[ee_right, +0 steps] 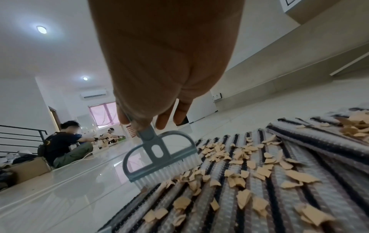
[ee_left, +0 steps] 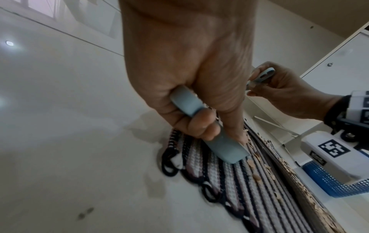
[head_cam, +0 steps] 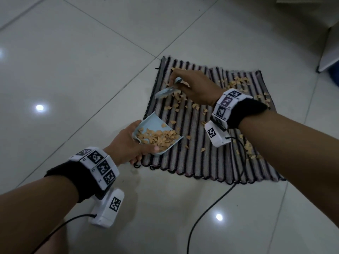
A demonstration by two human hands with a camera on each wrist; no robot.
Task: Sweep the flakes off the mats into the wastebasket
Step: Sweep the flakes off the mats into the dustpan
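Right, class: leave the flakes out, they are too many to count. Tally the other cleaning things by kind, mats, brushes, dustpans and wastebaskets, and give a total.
Mats: 2, a striped mat with a second mat overlapping its far edge
Brushes: 1, the brush in the right hand
Dustpans: 1, the dustpan in the left hand
Wastebaskets: 1, the blue wastebasket
Total: 5

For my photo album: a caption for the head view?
Right hand brushes flakes across a striped mat toward the left hand's dustpan.
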